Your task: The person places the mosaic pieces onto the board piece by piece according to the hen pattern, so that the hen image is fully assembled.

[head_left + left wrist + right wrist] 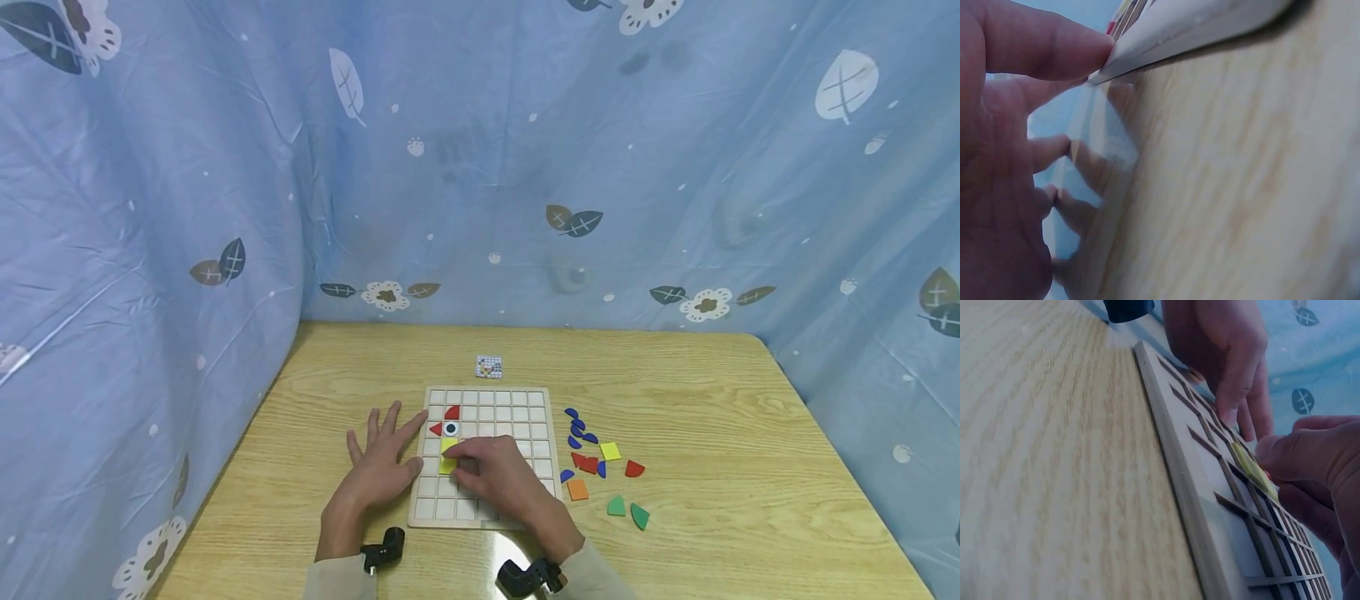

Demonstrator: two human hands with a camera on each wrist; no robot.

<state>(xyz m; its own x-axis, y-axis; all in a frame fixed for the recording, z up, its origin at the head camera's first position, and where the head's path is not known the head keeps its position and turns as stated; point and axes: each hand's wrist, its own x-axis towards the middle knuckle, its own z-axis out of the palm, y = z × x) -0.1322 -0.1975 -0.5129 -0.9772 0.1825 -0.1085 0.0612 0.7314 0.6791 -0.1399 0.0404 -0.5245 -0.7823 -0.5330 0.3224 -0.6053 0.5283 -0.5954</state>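
Observation:
On the table lies a wooden grid board (491, 522) holding a red quarter-round tile (453, 412), a red triangle tile (436, 429) and a round eye tile (451, 428). Below the eye are yellow square tiles (447, 467), partly covered by my right hand (498, 475). The curled thumb and fingers of that hand pinch at a yellow tile (1249, 464), low over its cell in the right wrist view. My left hand (381, 467) is spread at the board's left side, its thumb (1054, 47) touching the edge.
Right of the board lie several blue half-round tiles (577, 431), a loose yellow square (611, 451), red pieces (635, 469), an orange square (577, 489) and green quarter-round tiles (640, 516). A small pattern card (489, 367) lies behind the board. Blue curtains (465, 167) surround the table.

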